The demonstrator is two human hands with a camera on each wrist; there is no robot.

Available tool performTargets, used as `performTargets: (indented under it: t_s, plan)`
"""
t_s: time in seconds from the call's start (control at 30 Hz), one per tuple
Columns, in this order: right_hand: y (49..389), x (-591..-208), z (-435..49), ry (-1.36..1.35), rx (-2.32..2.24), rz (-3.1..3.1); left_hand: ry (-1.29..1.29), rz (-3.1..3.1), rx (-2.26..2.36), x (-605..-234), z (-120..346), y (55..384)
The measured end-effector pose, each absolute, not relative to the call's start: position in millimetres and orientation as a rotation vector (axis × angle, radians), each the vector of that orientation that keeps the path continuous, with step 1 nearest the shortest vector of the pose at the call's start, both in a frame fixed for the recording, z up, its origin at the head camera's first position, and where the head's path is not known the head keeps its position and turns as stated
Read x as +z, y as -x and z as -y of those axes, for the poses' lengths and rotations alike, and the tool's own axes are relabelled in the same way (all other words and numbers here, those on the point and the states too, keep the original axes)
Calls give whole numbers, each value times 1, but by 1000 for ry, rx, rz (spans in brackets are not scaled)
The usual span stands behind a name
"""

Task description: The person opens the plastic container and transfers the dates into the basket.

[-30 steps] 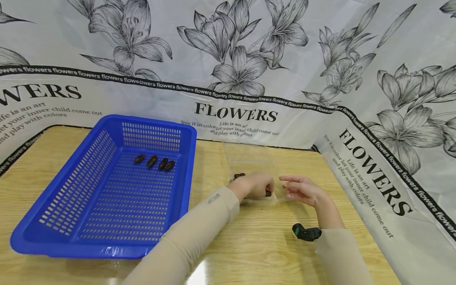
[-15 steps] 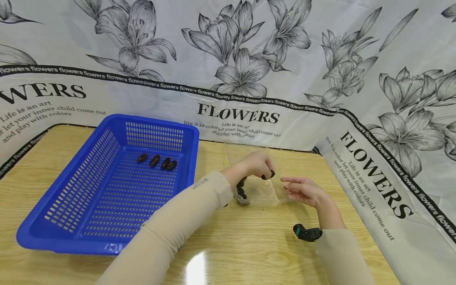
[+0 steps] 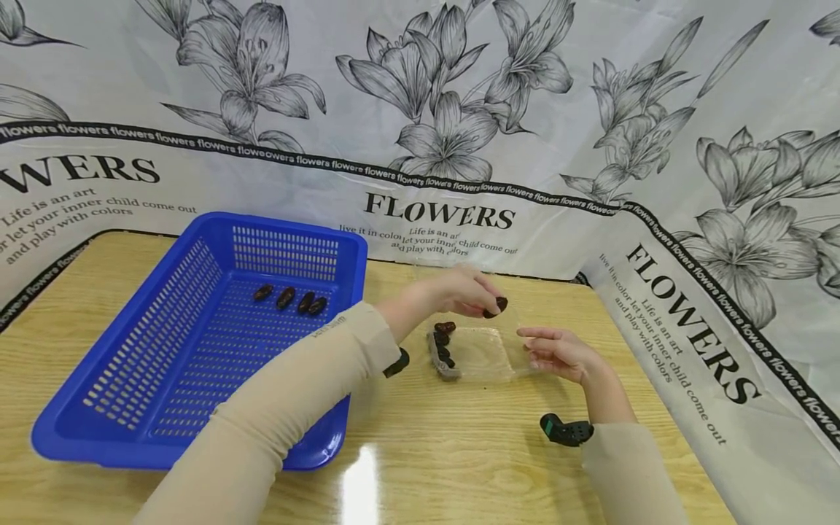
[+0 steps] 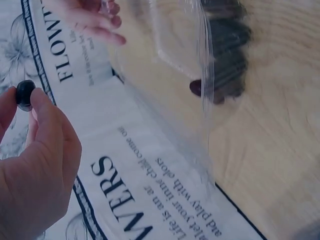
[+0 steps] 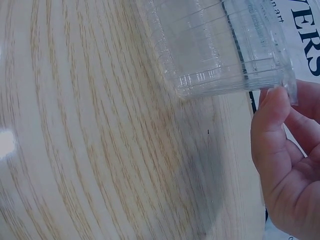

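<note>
In the head view my left hand [image 3: 459, 292] is over a clear plastic container [image 3: 482, 354], pinching a dark brown date [image 3: 496, 308] between thumb and fingertips. The left wrist view shows this date [image 4: 25, 95] held up, apart from the container. Several more dates [image 3: 442, 346] lie in a row along the container's left side. At its right edge is my right hand [image 3: 566, 355]; in the right wrist view its thumb and fingers pinch the corner of the clear rim [image 5: 290, 90].
A blue perforated basket [image 3: 357, 292] stands on the wooden table [image 3: 446, 452] at the left, with several dates [image 3: 285, 297] lying near its far end. A flower-printed cloth [image 3: 446, 197] hangs behind the table and along its right side. Black wrist devices [image 3: 566, 430] are on both arms.
My left hand has risen out of the container with the date and drawn back a little, uncovering the dates on the left side. My right hand has stayed at the container's edge.
</note>
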State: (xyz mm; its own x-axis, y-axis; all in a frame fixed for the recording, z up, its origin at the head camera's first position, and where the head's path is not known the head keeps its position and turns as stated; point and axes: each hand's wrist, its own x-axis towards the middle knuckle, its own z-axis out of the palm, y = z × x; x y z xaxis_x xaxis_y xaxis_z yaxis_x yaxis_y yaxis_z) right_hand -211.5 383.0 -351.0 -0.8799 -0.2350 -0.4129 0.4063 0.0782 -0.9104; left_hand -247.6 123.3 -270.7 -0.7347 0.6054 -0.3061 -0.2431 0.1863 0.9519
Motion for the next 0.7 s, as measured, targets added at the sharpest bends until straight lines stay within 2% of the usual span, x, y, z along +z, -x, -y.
performTargets:
  t_s: [0.37,0.7]
  plan:
    - [212,-352,-381,-154,-1867,-1883,-113,-1803,1763,-244,-52,277]
    - [211,-349,-381,-185,-1845,-1900,-73,-1873,1726,-252,21,295]
